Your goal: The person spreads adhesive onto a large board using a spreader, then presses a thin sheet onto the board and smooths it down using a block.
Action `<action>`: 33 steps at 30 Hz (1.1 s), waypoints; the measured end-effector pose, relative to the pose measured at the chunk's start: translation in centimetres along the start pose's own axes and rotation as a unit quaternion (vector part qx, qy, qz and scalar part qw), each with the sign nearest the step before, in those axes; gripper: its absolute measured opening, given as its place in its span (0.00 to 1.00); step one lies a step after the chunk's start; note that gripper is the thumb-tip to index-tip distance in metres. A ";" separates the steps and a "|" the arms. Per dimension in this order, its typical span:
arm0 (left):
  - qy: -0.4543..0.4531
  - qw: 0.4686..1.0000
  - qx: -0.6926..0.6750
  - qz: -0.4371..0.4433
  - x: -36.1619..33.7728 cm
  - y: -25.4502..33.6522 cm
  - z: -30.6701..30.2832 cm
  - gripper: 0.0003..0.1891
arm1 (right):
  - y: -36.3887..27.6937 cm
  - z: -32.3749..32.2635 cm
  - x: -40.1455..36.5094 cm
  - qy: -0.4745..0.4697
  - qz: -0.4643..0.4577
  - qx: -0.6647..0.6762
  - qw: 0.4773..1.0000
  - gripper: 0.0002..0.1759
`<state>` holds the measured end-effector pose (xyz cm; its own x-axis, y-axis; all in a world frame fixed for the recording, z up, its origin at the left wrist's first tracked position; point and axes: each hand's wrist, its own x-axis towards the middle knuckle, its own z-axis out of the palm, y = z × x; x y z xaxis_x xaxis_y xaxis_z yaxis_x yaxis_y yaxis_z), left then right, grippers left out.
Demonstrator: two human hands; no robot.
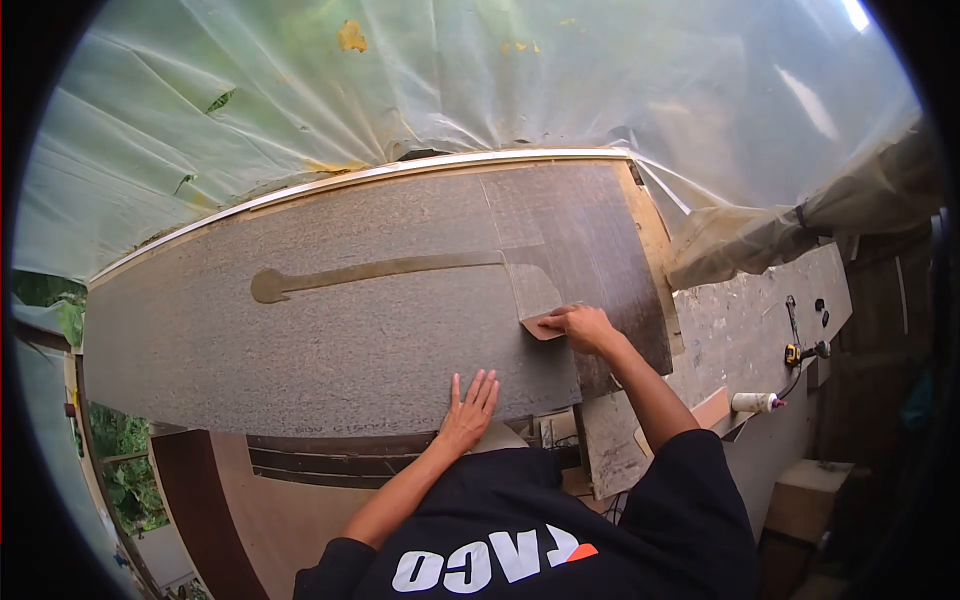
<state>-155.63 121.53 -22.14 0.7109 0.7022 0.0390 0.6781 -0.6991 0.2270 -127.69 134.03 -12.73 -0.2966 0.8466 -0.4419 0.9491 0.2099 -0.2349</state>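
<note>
My right hand [583, 327] pinches a flat tan spreader [544, 328] against the large grey board [350, 350], near its right part. A band of wet brownish glue [390, 267] runs across the board from a round blob at the left, then bends down toward the spreader. On the board's near edge lies my left hand [468, 412], palm down with the fingers apart, holding nothing. At the right, the board's surface looks darker and smoother.
A side bench [745, 320] at the right carries a white bottle [754, 402] and a cordless power tool [797, 355]. Translucent plastic sheeting [300, 90] hangs behind the board. Dark and light panels [190, 480] stand below the near edge.
</note>
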 end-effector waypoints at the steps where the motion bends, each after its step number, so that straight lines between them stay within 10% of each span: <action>1: 0.026 1.000 -0.005 -0.005 0.0 0.0 0.5 0.29 | -1.0 0.5 -2.4 -0.017 0.011 -0.008 1.000 0.30; 8: 0.078 0.997 -0.019 0.001 0.2 -0.2 1.4 0.29 | -2.6 8.1 -13.9 0.009 -0.003 0.010 1.000 0.30; 14: 0.018 0.999 -0.051 -0.001 0.0 -0.8 0.6 0.43 | -3.0 7.6 -18.3 -0.150 0.043 0.067 0.986 0.34; 18: 0.047 0.993 -0.068 -0.088 -2.2 -1.6 -0.3 0.57 | -5.1 5.1 -13.5 0.136 -0.056 0.226 0.963 0.34; 22: 0.039 0.980 -0.030 -0.191 -6.1 -3.6 -1.4 0.55 | -10.3 3.0 -3.0 0.276 -0.094 0.022 0.956 0.31; 28: -0.033 0.983 -0.031 -0.177 -9.1 -6.2 -2.4 0.49 | -11.7 3.4 9.6 0.273 -0.068 -0.121 0.952 0.29; 33: -0.013 0.979 -0.077 -0.189 -9.2 -6.3 -1.9 0.48 | -11.8 10.7 5.6 0.189 -0.111 -0.133 0.967 0.33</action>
<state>-166.78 119.75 -22.04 0.4199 0.9019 -0.1008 0.8591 -0.3592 0.3646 -141.70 131.06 -21.68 -0.4834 0.8742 -0.0467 0.8754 0.4822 -0.0348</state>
